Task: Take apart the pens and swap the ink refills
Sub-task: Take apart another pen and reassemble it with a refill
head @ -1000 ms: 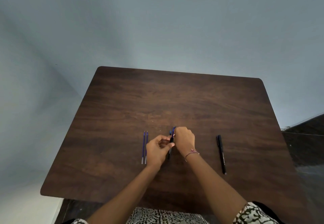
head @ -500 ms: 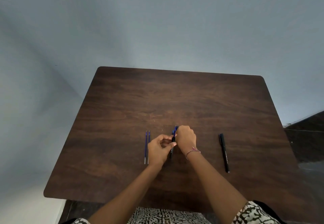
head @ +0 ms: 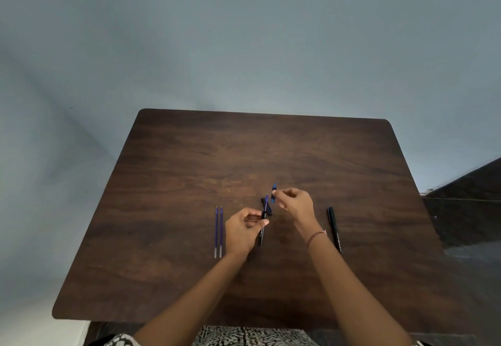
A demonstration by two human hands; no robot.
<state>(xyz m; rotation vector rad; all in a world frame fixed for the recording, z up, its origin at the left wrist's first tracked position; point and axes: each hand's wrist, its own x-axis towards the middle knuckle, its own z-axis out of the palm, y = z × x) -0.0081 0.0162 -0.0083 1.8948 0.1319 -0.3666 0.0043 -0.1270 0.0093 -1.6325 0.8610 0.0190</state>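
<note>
On the dark wooden table [head: 189,169], furthest left, two loose blue refills [head: 218,231] lie side by side, touching or nearly so, with their pale ends toward the person. Just to their right the left hand [head: 240,233] is curled around a black pen barrel [head: 262,233], thumb and fingers pinching it near its upper end. The barrel points away from the person and its lower end shows below the hand. A thin blue refill [head: 266,202] sits inside this barrel and sticks out of its open top. A small dark shape lies on the table beside that refill; whether it is a pen part or a shadow cannot be told. Next, slightly higher and apart from the barrel, the right hand [head: 295,204] pinches a small blue pen piece [head: 274,191] at its fingertips, the other fingers loosely bent. A thin bracelet [head: 315,236] circles the right wrist. Furthest right, a whole black pen [head: 335,230] lies flat on the table, near the right forearm and touched by neither hand.
</note>
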